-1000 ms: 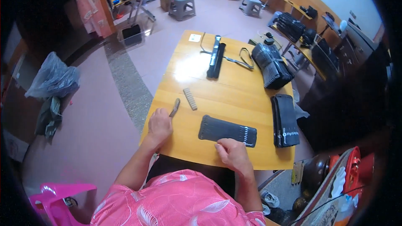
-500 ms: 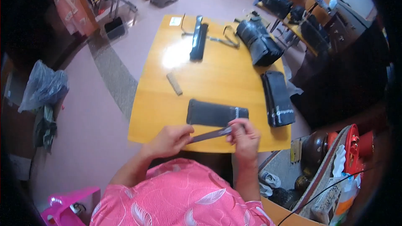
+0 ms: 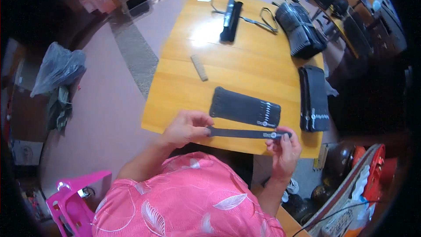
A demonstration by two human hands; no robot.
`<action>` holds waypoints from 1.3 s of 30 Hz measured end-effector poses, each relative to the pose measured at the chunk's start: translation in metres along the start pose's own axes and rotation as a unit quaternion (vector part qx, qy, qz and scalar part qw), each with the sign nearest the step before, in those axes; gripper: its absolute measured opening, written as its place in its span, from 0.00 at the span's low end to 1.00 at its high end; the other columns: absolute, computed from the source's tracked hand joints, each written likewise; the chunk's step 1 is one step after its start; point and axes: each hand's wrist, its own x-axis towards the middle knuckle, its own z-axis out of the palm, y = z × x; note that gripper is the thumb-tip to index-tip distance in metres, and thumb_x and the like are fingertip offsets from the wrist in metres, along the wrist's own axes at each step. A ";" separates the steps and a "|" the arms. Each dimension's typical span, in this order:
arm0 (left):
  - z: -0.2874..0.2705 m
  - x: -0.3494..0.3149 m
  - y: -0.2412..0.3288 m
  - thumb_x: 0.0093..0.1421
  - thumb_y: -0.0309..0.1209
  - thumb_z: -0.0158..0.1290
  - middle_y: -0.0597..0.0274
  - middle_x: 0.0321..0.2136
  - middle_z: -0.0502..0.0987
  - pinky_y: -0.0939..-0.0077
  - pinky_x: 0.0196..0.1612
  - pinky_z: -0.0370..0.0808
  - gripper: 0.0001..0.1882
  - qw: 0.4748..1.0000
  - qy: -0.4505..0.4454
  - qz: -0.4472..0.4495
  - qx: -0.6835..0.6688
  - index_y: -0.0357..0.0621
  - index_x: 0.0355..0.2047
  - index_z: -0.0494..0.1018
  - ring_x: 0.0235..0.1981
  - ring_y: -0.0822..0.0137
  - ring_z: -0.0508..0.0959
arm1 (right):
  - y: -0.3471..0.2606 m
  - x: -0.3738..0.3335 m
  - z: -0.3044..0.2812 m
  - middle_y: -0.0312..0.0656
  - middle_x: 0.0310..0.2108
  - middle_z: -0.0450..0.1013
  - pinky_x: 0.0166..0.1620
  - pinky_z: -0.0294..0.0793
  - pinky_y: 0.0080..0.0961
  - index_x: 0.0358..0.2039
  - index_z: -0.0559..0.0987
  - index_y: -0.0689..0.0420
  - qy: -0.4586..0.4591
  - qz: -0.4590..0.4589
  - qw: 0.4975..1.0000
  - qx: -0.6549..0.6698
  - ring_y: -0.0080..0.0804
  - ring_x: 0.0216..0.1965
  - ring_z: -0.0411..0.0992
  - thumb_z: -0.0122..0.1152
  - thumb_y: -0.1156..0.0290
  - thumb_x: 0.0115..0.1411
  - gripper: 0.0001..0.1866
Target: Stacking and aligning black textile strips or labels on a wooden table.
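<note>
A flat black strap with rounded ends and white printing near its right end is stretched level above the table's near edge. My left hand pinches one end between thumb and fingers. At the other end, the fingers of my right hand are closed on it. Just beyond the strap, a fanned row of similar black straps lies flat, their printed ends toward the right. A thicker stack of black straps sits at the table's right edge.
On the yellow table lie a tan comb-like strip, a long black bar-shaped piece, a thin grey strap and a tied black bundle. A pink plastic stool stands at lower left; cluttered goods fill the lower right.
The strap has been turned and pulled out straighter, with its printing now showing. My right hand has moved right, away from the left. The view has shifted, so the table appears higher and further right.
</note>
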 end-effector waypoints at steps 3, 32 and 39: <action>0.001 0.006 -0.004 0.55 0.19 0.54 0.65 0.29 0.76 0.82 0.36 0.73 0.07 0.997 0.037 0.049 0.036 0.35 0.36 0.74 0.31 0.76 0.75 | 0.000 -0.004 -0.010 0.43 0.28 0.73 0.28 0.70 0.17 0.43 0.73 0.68 -0.008 -0.003 0.997 -0.074 0.24 0.25 0.71 0.49 0.74 0.63 0.11; 0.013 0.026 -0.006 0.55 0.23 0.55 0.66 0.21 0.77 0.84 0.22 0.70 0.07 0.939 0.199 0.124 0.250 0.34 0.33 0.78 0.21 0.80 0.73 | 0.018 0.028 -0.034 0.35 0.23 0.73 0.22 0.63 0.12 0.36 0.79 0.67 0.095 0.038 0.963 -0.249 0.16 0.19 0.66 0.57 0.79 0.56 0.08; 0.009 0.043 -0.018 0.53 0.23 0.55 0.64 0.21 0.78 0.84 0.23 0.72 0.06 0.916 0.198 0.149 0.315 0.34 0.32 0.78 0.21 0.78 0.75 | 0.031 0.037 -0.048 0.32 0.21 0.72 0.20 0.59 0.12 0.34 0.80 0.67 0.103 0.010 0.944 -0.312 0.13 0.18 0.63 0.58 0.78 0.55 0.07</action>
